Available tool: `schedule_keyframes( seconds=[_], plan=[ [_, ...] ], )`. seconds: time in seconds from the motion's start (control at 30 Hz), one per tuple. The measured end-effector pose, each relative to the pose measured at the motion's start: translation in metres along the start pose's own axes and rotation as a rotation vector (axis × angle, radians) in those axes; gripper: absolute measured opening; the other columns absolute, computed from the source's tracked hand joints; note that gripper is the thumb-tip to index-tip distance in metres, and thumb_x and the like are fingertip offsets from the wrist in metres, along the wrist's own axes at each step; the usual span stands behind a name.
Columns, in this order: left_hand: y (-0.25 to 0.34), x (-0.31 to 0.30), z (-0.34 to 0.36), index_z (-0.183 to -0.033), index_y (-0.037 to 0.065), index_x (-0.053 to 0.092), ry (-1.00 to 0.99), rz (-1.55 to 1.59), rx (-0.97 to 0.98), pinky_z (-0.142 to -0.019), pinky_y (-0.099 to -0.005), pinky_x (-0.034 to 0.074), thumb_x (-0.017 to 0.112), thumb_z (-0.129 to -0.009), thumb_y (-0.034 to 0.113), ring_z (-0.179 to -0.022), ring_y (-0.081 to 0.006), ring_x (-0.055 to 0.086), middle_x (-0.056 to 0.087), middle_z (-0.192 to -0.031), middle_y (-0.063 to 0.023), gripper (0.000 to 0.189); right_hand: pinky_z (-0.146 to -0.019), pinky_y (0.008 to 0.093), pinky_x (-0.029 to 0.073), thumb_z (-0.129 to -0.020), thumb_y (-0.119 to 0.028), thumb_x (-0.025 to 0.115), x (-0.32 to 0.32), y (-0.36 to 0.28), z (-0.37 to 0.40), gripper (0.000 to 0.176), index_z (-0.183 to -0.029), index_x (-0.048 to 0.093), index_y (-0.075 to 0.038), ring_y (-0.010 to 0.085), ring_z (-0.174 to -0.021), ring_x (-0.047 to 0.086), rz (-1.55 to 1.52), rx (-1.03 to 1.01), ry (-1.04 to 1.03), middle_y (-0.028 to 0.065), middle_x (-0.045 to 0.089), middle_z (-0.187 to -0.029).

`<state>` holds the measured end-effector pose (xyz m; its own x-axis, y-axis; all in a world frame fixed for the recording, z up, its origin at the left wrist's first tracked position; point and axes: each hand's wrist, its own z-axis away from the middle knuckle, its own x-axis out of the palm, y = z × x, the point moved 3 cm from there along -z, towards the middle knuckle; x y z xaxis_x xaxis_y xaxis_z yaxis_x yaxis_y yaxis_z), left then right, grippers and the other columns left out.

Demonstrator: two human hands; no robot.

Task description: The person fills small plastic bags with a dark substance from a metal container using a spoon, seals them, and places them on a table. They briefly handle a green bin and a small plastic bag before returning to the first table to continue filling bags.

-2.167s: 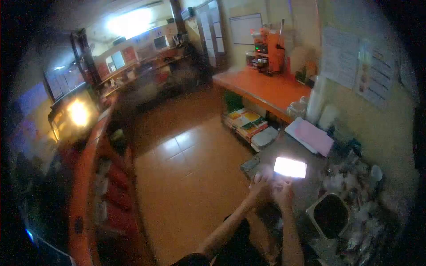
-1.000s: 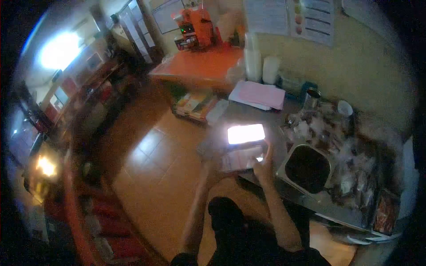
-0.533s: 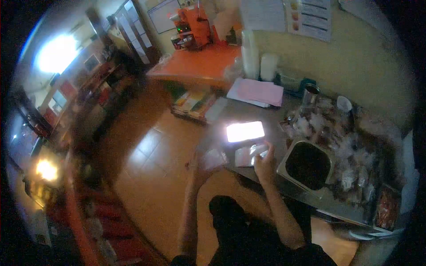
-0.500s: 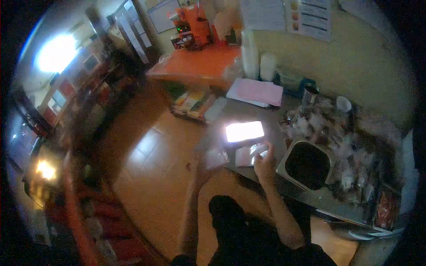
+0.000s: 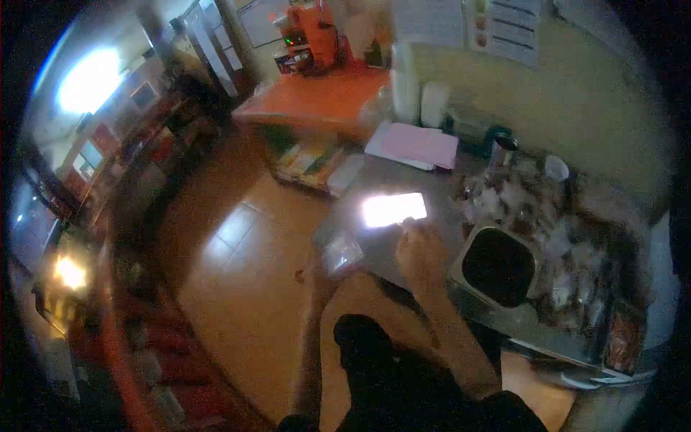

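Observation:
A phone [image 5: 389,209] with a bright, washed-out screen lies on the grey metal table. My right hand [image 5: 421,250] reaches to its lower right edge, fingertips at or over the screen; the hand is blurred, and whether anything is in it is hidden. My left hand [image 5: 319,272] is at the table's left edge, dim and partly smeared. It appears closed on the near side of a small clear plastic packet [image 5: 343,253], whose contents I cannot make out.
Right of my right hand sits a metal pan [image 5: 500,266] with a dark inside. Beyond it spread many clear packets [image 5: 568,266]. Folded pink and white cloths or papers [image 5: 414,144], an open can [image 5: 504,147] and a white cup [image 5: 556,168] stand behind. An orange counter [image 5: 313,101] is at the back.
My right hand has moved left and up to the phone. The clear packet seen at its fingers before is out of sight. My left hand and its packet shifted slightly left.

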<state>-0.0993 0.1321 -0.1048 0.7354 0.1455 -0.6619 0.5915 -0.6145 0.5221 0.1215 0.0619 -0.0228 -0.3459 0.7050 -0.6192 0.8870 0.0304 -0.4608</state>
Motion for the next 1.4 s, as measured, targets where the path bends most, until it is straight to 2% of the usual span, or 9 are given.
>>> schedule_keyframes(
  seconds=[0.03, 0.27, 0.43, 0.63, 0.97, 1.03, 1.1, 1.27, 1.4],
  plan=[
    [-0.006, 0.000, 0.005, -0.117, 0.002, 0.058, 0.025, -0.041, 0.011, -0.078, -0.0426, 0.052, 0.081, -0.077, 0.032, -0.095, -0.0295, 0.063, 0.065, -0.108, -0.0172, 0.056, -0.070, 0.0483, 0.051, -0.083, -0.006, 0.061, -0.004, -0.002, -0.002, 0.020, -0.103, 0.060, -0.007, 0.0357, -0.078, 0.062, 0.011, -0.056, 0.102, 0.0155, 0.061, -0.086],
    [-0.015, 0.015, 0.017, -0.124, 0.000, 0.049, -0.036, 0.051, -0.208, -0.088, -0.0406, 0.050, 0.087, -0.069, 0.036, -0.104, -0.0275, 0.057, 0.059, -0.114, -0.0147, 0.077, -0.085, 0.0412, 0.052, -0.081, -0.012, 0.063, 0.088, 0.042, 0.060, 0.035, -0.113, 0.059, 0.000, 0.0363, -0.107, 0.056, 0.027, 0.153, -0.470, 0.0214, 0.055, -0.116],
    [0.003, 0.021, 0.007, -0.123, 0.000, 0.050, -0.102, -0.012, -0.071, -0.087, -0.0409, 0.049, 0.087, -0.068, 0.040, -0.102, -0.0278, 0.057, 0.059, -0.111, -0.0142, 0.077, -0.093, 0.0473, 0.047, -0.081, -0.020, 0.068, 0.070, 0.039, 0.075, 0.045, -0.116, 0.058, 0.005, 0.0405, -0.110, 0.053, 0.125, -0.066, -0.189, 0.0267, 0.053, -0.111],
    [0.015, 0.028, -0.016, -0.122, 0.001, 0.052, -0.193, -0.100, 0.023, -0.086, -0.0412, 0.048, 0.086, -0.067, 0.043, -0.101, -0.0282, 0.056, 0.059, -0.107, -0.0137, 0.077, -0.096, 0.0481, 0.042, -0.079, -0.021, 0.070, 0.052, 0.047, 0.067, 0.037, -0.110, 0.062, -0.001, 0.0376, -0.108, 0.052, -0.156, 0.164, -0.278, 0.0186, 0.055, -0.105],
    [0.017, 0.041, -0.023, -0.118, 0.001, 0.054, -0.362, -0.359, 0.069, -0.085, -0.0423, 0.046, 0.085, -0.067, 0.047, -0.097, -0.0289, 0.055, 0.059, -0.100, -0.0127, 0.075, -0.085, 0.0492, 0.044, -0.082, -0.009, 0.064, 0.056, 0.059, 0.061, 0.012, -0.089, 0.057, -0.002, 0.0368, -0.084, 0.056, -0.128, 0.105, 0.086, 0.0149, 0.053, -0.085],
    [0.020, 0.044, -0.027, -0.118, 0.001, 0.054, -0.332, -0.130, 0.052, -0.085, -0.0425, 0.046, 0.085, -0.068, 0.046, -0.097, -0.0278, 0.055, 0.059, -0.099, -0.0123, 0.074, -0.081, 0.0477, 0.047, -0.085, -0.008, 0.062, 0.037, 0.049, 0.056, 0.010, -0.092, 0.057, -0.002, 0.0369, -0.085, 0.057, -0.306, 0.186, 0.113, 0.0153, 0.053, -0.083],
    [0.030, 0.046, -0.031, -0.118, 0.001, 0.054, -0.307, 0.103, 0.036, -0.084, -0.0427, 0.047, 0.084, -0.069, 0.045, -0.096, -0.0268, 0.055, 0.059, -0.098, -0.0120, 0.072, -0.077, 0.0463, 0.049, -0.087, -0.007, 0.060, 0.018, 0.027, 0.050, 0.012, -0.097, 0.057, -0.001, 0.0364, -0.088, 0.058, -0.245, -0.014, 0.215, 0.0162, 0.054, -0.089],
    [-0.011, 0.086, -0.019, -0.131, 0.006, 0.050, -0.186, -0.459, 0.251, -0.106, -0.0463, 0.037, 0.078, -0.072, 0.034, -0.121, -0.0385, 0.048, 0.052, -0.125, -0.0203, 0.071, -0.076, 0.0437, 0.050, -0.090, -0.006, 0.057, 0.026, 0.012, 0.066, 0.016, -0.104, 0.058, 0.000, 0.0357, -0.094, 0.058, -0.194, -0.001, 0.008, 0.0176, 0.054, -0.100],
    [0.068, 0.018, -0.011, -0.128, 0.006, 0.051, -0.231, 0.633, -0.114, -0.108, -0.0457, 0.035, 0.072, -0.081, 0.035, -0.129, -0.0339, 0.043, 0.047, -0.137, -0.0158, 0.059, -0.078, 0.0412, 0.050, -0.085, -0.007, 0.059, 0.015, 0.005, 0.058, 0.022, -0.106, 0.058, -0.001, 0.0330, -0.087, 0.059, -0.507, 0.017, 0.009, 0.0161, 0.056, -0.097]
  ],
)
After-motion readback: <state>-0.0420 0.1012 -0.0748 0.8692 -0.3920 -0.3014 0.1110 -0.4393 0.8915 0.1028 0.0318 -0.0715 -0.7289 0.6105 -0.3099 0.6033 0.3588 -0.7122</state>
